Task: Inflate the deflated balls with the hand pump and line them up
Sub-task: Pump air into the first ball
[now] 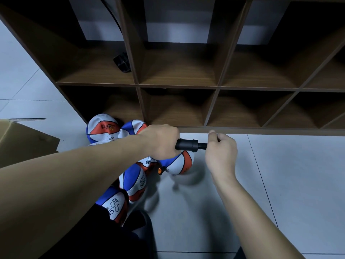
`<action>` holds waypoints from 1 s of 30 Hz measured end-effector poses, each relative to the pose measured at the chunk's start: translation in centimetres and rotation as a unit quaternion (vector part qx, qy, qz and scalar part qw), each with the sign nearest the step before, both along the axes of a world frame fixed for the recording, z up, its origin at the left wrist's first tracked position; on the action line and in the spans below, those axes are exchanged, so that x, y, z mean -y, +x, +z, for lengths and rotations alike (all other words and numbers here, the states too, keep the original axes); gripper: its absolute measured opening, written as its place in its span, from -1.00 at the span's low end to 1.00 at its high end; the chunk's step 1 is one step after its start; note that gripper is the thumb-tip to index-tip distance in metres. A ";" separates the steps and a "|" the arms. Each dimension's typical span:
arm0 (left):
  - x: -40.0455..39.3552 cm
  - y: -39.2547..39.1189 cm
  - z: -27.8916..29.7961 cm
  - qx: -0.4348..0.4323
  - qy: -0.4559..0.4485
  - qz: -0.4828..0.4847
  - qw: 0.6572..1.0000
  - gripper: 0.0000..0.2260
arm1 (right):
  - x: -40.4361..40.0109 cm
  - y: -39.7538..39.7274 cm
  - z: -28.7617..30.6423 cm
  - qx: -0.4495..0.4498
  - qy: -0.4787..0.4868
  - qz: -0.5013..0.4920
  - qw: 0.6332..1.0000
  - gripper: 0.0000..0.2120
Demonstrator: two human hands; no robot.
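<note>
Centrally, the left hand [160,141] grips the black pump [188,144] barrel; the right hand [221,152] fingers curl round its handle above limp blue, white and orange balls [134,176].

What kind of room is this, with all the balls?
Probably a storeroom or sports equipment room. There's a big wooden cubby shelf, a pile of soft, flat balls on the tiled floor, and a cardboard box beside them.

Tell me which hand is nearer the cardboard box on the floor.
Left. The left hand grips the pump above the balls, on the cardboard box's side; the right hand is farther off, beyond the pump.
</note>
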State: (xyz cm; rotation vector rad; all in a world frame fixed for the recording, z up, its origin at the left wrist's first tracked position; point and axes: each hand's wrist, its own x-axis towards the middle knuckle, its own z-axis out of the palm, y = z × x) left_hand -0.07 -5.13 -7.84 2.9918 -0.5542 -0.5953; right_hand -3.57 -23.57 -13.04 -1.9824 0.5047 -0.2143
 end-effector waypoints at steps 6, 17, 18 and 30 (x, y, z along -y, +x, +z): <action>0.6 0.1 -0.5 0.004 -0.015 -0.025 1.000 -0.71 | -1.2 -0.6 -0.4 -0.015 0.032 0.018 0.999 -0.51; -2.5 1.7 -0.2 -0.070 -0.085 0.015 0.994 -0.68 | 5.9 1.7 1.3 -0.043 0.054 -0.017 0.998 -0.52; -2.6 1.8 -0.3 -0.073 -0.085 0.017 0.994 -0.67 | 6.3 1.6 1.3 -0.046 0.059 -0.023 0.997 -0.53; -0.7 0.5 0.0 -0.017 -0.024 -0.007 1.000 -0.67 | 0.3 -0.3 0.9 0.022 -0.018 -0.022 0.999 -0.51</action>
